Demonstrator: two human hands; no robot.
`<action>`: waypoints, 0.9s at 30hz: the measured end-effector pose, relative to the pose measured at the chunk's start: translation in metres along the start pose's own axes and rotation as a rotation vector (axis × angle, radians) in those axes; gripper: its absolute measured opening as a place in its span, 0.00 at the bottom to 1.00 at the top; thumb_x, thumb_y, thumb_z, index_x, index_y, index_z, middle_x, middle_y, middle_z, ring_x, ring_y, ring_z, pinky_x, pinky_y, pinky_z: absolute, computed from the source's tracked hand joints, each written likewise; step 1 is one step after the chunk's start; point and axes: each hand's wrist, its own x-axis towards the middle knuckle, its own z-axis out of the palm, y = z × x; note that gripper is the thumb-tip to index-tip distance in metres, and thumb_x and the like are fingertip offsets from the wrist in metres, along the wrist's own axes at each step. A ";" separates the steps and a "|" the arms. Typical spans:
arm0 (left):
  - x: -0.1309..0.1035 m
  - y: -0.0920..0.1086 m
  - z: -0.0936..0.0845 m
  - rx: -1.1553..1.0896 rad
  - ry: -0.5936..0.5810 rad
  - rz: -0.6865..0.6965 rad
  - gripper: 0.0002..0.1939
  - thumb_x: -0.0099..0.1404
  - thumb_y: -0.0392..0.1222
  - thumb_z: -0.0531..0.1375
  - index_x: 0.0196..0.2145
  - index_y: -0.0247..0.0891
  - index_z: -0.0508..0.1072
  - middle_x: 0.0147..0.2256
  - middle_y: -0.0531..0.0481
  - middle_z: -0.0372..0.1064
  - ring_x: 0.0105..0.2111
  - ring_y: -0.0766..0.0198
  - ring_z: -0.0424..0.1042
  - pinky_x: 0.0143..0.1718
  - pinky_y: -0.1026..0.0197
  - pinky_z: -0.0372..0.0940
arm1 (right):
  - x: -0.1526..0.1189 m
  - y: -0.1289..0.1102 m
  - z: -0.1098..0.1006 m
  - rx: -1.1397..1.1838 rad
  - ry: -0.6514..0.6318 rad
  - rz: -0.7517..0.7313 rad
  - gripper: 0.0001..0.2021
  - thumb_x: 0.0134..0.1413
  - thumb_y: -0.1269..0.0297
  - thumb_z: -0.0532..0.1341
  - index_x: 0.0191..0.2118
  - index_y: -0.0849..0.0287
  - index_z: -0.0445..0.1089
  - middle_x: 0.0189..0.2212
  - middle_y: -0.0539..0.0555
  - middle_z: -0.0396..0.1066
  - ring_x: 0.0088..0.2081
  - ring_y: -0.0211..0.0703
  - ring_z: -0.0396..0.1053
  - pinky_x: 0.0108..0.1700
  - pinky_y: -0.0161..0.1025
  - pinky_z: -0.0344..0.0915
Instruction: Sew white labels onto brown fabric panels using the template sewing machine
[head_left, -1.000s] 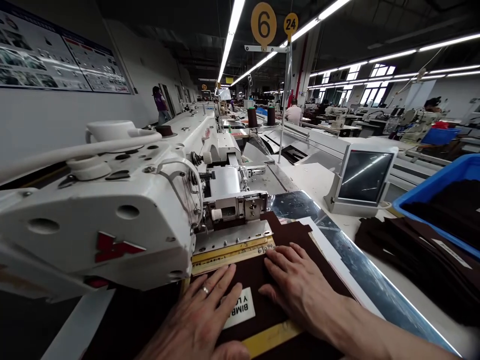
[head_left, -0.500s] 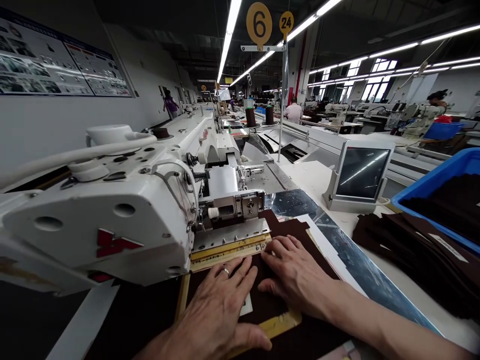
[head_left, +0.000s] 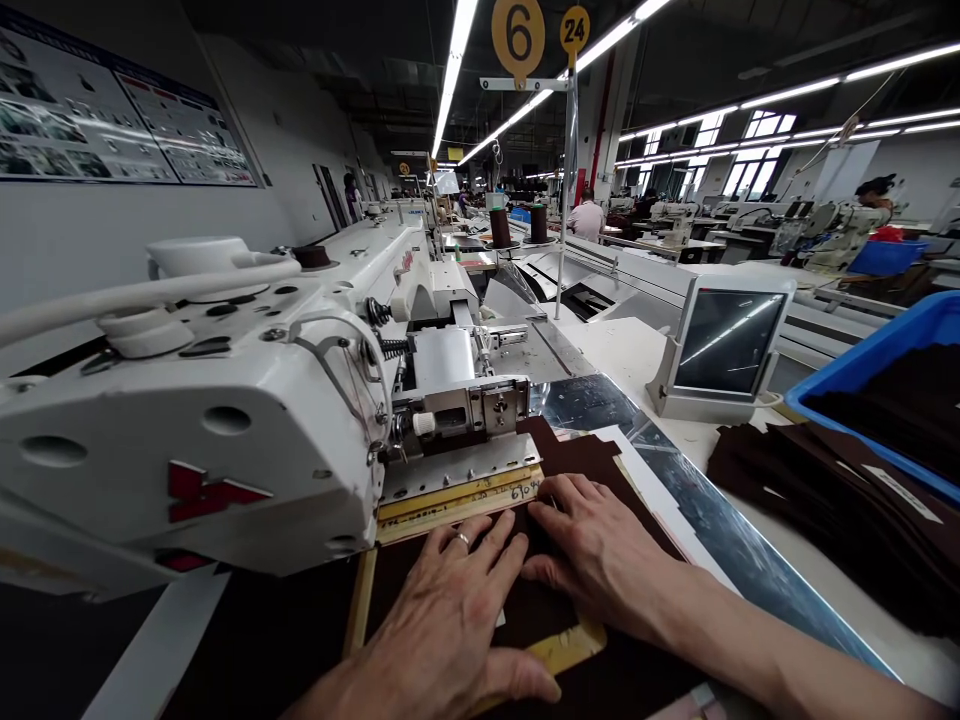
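Both palms face down on dark brown fabric in front of a white sewing machine. My left hand lies flat, fingers spread and a ring on one of them, with its thumb over a yellow strip. My right hand rests on the fabric to its right, fingers stretched forward and thumb apart. Just beyond the fingertips runs a yellow template edge with handwriting on it. A perforated metal clamp bar sits along that edge, beneath the machine's head. Part of a white label under my left hand is covered.
To the right stands a control screen on the white table. Stacked brown fabric pieces lie beside a blue bin of more dark cloth. Thread cones and a thin pole rise behind. People sit at machines farther off.
Both hands have shifted very slightly to the right in view and stay flat on the fabric. The view has turned a little, so the machine appears farther left.
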 end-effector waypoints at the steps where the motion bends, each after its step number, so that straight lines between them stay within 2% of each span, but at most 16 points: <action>1: 0.000 0.000 0.000 0.003 -0.005 -0.001 0.59 0.54 0.86 0.49 0.69 0.39 0.62 0.69 0.36 0.56 0.66 0.34 0.60 0.63 0.31 0.57 | 0.000 0.000 0.001 -0.012 -0.001 -0.012 0.21 0.67 0.52 0.62 0.57 0.60 0.69 0.53 0.61 0.66 0.53 0.57 0.64 0.54 0.57 0.67; 4: -0.003 0.001 0.004 0.018 -0.013 -0.004 0.58 0.54 0.85 0.50 0.69 0.41 0.62 0.69 0.36 0.55 0.66 0.34 0.59 0.63 0.30 0.57 | 0.000 0.000 0.002 -0.033 -0.008 -0.027 0.21 0.67 0.53 0.61 0.58 0.61 0.68 0.56 0.62 0.65 0.56 0.59 0.63 0.55 0.58 0.66; 9: -0.010 0.006 0.007 0.031 -0.023 -0.040 0.54 0.58 0.82 0.52 0.68 0.40 0.63 0.67 0.36 0.58 0.67 0.35 0.59 0.63 0.31 0.58 | -0.003 0.000 0.004 -0.031 0.007 -0.025 0.19 0.68 0.55 0.61 0.58 0.60 0.68 0.58 0.61 0.65 0.56 0.58 0.64 0.56 0.58 0.67; 13: -0.013 0.009 0.005 0.000 -0.061 -0.062 0.53 0.59 0.81 0.53 0.69 0.41 0.60 0.69 0.36 0.54 0.68 0.34 0.56 0.63 0.26 0.56 | -0.006 0.000 0.008 -0.050 0.016 -0.009 0.20 0.66 0.55 0.62 0.58 0.59 0.69 0.57 0.61 0.67 0.54 0.59 0.65 0.55 0.57 0.68; 17: -0.018 0.003 0.006 0.005 -0.084 -0.091 0.55 0.56 0.82 0.54 0.71 0.44 0.57 0.70 0.39 0.52 0.69 0.32 0.53 0.62 0.22 0.53 | -0.006 -0.002 0.006 -0.055 0.021 0.018 0.20 0.67 0.53 0.62 0.57 0.58 0.70 0.56 0.61 0.67 0.53 0.59 0.66 0.55 0.57 0.69; 19: -0.022 -0.002 0.009 0.028 -0.063 -0.081 0.56 0.56 0.83 0.53 0.71 0.45 0.57 0.69 0.39 0.54 0.68 0.32 0.55 0.61 0.23 0.55 | -0.005 -0.003 0.004 -0.058 0.015 0.031 0.20 0.68 0.51 0.61 0.57 0.58 0.70 0.55 0.61 0.68 0.52 0.58 0.67 0.54 0.56 0.69; 24: -0.025 -0.007 0.012 0.118 0.044 0.013 0.55 0.57 0.83 0.52 0.69 0.42 0.62 0.67 0.37 0.59 0.65 0.34 0.61 0.62 0.33 0.59 | -0.001 -0.004 -0.002 -0.070 -0.016 0.033 0.24 0.66 0.44 0.60 0.59 0.53 0.69 0.52 0.60 0.68 0.48 0.57 0.68 0.49 0.55 0.70; 27: -0.026 -0.009 0.015 0.155 0.108 0.063 0.55 0.57 0.83 0.51 0.68 0.41 0.63 0.66 0.37 0.61 0.64 0.35 0.63 0.63 0.36 0.59 | 0.000 -0.006 -0.003 -0.095 -0.027 0.031 0.23 0.67 0.45 0.60 0.59 0.55 0.69 0.53 0.61 0.68 0.50 0.58 0.68 0.49 0.56 0.69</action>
